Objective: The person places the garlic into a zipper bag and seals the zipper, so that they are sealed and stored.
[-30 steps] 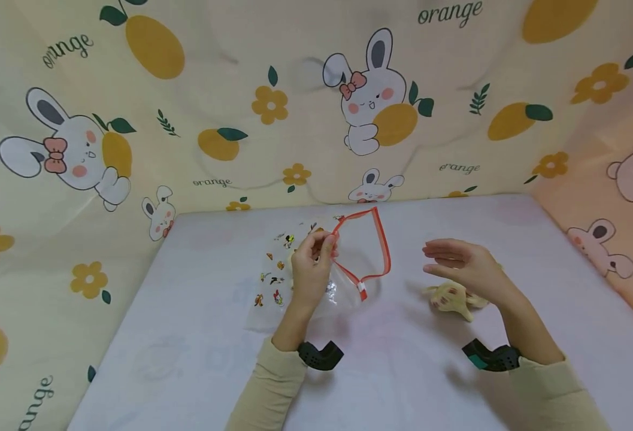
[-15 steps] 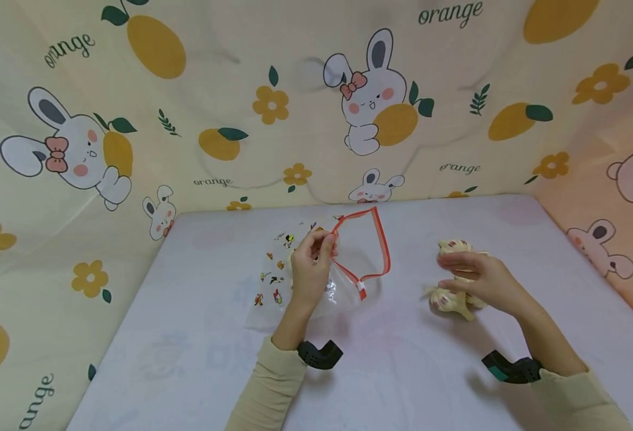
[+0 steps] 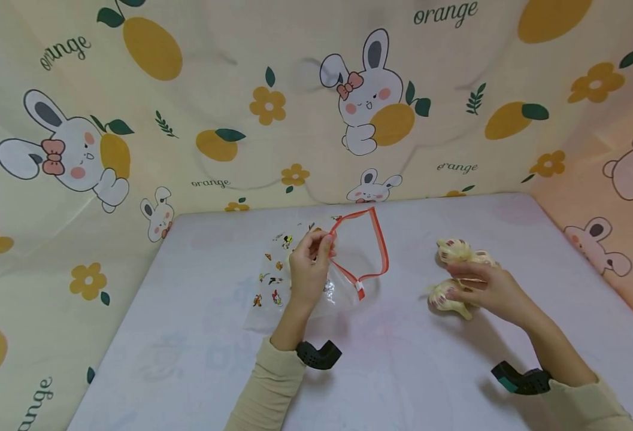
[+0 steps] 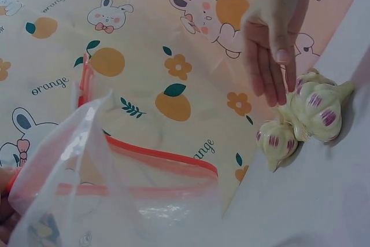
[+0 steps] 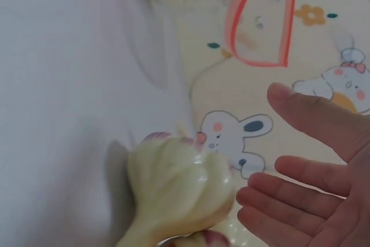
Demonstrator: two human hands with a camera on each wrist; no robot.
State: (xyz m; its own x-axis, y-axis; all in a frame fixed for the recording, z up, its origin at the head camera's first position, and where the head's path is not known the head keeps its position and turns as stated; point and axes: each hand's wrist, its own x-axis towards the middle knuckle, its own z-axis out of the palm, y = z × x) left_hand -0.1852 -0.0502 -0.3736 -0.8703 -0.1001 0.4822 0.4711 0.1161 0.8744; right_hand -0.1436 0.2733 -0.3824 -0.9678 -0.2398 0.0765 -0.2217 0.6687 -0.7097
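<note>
My left hand (image 3: 309,266) pinches the red-trimmed rim of a clear plastic zip bag (image 3: 343,296) printed with small cartoon figures. The bag's mouth gapes toward the right, and something pale inside it is mostly hidden by the hand. Over on the right, my right hand (image 3: 491,290) hovers above several garlic bulbs (image 3: 448,299), pale with purple streaks. Its fingers are extended and apart from the thumb, with nothing between them. One garlic bulb (image 5: 179,186) lies close to the fingertips in the right wrist view. Part of the garlic group is covered by this hand.
A white-covered table (image 3: 197,359) lies under everything. Behind it and at both sides rises a cloth backdrop (image 3: 305,120) with rabbits, oranges and flowers. Each wrist wears a black camera mount (image 3: 318,355).
My right hand has moved right and down, from beside the garlic to over it, uncovering the far bulbs. The left hand and the bag hold still.
</note>
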